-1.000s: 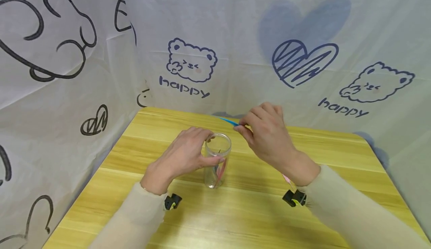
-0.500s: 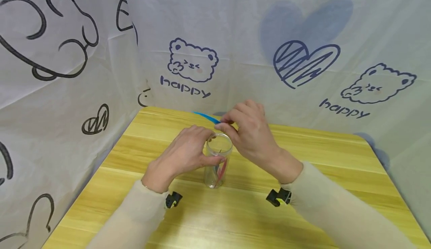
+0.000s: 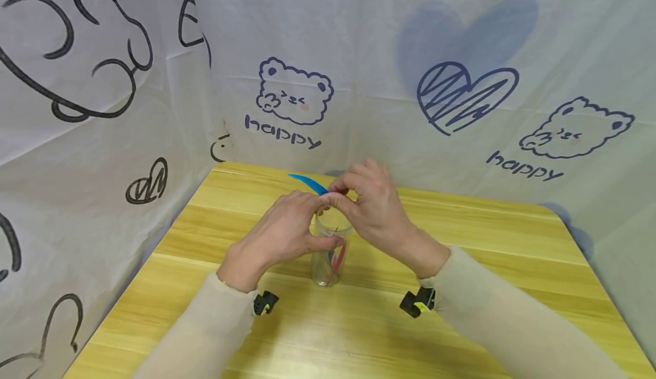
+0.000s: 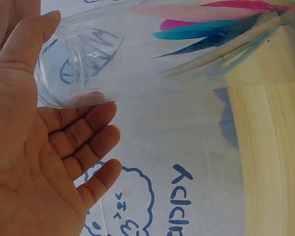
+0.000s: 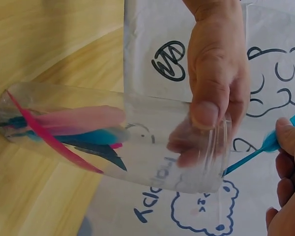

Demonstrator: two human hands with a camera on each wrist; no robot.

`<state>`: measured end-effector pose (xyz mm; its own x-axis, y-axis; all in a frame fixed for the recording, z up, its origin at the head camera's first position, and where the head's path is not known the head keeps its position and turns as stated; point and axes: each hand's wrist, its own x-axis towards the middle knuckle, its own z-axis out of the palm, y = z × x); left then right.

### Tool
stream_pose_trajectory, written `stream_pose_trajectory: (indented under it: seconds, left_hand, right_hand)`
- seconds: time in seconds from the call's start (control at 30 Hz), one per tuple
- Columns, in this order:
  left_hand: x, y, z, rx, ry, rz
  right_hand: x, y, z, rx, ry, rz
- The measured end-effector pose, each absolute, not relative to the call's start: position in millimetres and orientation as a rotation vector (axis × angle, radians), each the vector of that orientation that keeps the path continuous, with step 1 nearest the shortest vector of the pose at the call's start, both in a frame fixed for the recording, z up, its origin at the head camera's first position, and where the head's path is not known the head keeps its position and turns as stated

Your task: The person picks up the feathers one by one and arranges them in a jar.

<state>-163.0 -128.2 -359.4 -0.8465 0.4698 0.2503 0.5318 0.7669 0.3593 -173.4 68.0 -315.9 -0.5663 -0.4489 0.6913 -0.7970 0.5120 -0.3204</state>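
A tall clear plastic jar (image 3: pixel 320 270) stands upright on the table with its mouth open. My left hand (image 3: pixel 279 233) holds it near the rim, with thumb and fingers on opposite sides. Inside lie several coloured feathers, among them a pale pink feather (image 5: pixel 83 119), a magenta feather (image 5: pixel 54 136) and a teal feather (image 4: pixel 201 30). Between thumb and fingertips, my right hand (image 3: pixel 376 211) pinches a bright blue feather (image 3: pixel 307 183) over the jar's mouth. In the right wrist view, that feather's thin end reaches the jar's rim; whether it touches cannot be told.
The wood-grain table (image 3: pixel 328 339) extends around the jar. White cloth (image 3: pixel 369 37) with bear and heart drawings hangs behind its back edge, and another drawn-on cloth (image 3: pixel 66 185) stands along the left. A black device (image 3: pixel 417 302) is strapped at the right wrist.
My right hand has moved left and slightly down with the blue feather, from beside the jar to over its mouth. My left hand and the jar have stayed almost still.
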Motion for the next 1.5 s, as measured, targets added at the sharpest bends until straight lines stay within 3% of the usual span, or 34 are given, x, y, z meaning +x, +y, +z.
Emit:
stream_pose_trajectory:
  seconds: [0.4,1.5]
  left_hand:
    - [-163.7,-127.3,-360.7,-0.822,-2.797,-0.654]
    - [-165.0,-126.6,-360.6,-0.771,-2.84,-0.652]
  right_hand:
    - [-177.0,68.6,-319.7,1.024,-2.18,0.951]
    - [-184.9,82.4,-336.5,1.086,-2.099,0.627]
